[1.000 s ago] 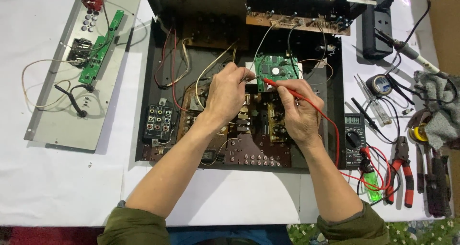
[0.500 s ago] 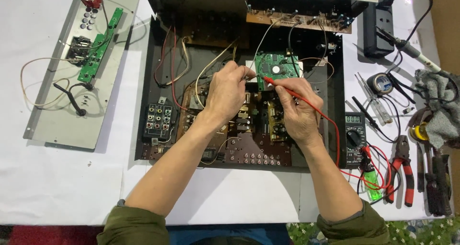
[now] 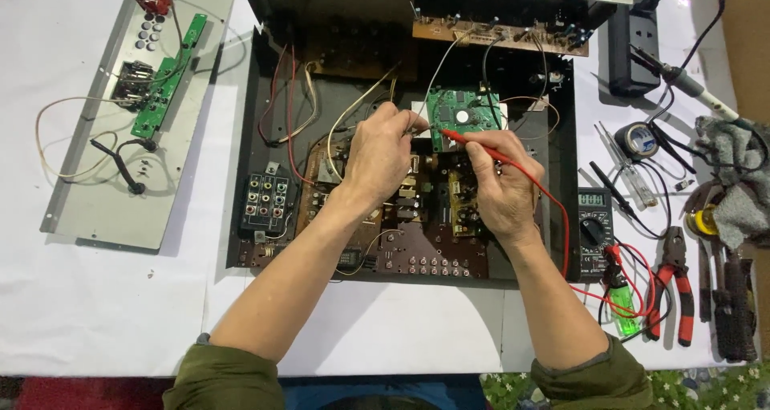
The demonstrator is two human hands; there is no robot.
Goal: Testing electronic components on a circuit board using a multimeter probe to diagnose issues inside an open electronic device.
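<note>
My right fingers (image 3: 481, 149) pinch the red probe (image 3: 469, 140) like a pen, closed around its shaft. Its long axis runs from my knuckles up and left, tip resting at the lower-left edge of the green circuit board (image 3: 464, 115) in the middle of the open black chassis (image 3: 561, 177). My left hand (image 3: 383, 149) has its fingertips closed together just left of that tip; whether they hold a second probe I cannot tell. Both hands sit equally near the board, left on its left, right below it. The red lead (image 3: 557, 210) curves right to the grey multimeter (image 3: 594, 230), with its small display window and round dial. Farther right lie red-handled pliers (image 3: 672, 286) and a green lighter (image 3: 624, 304).
</note>
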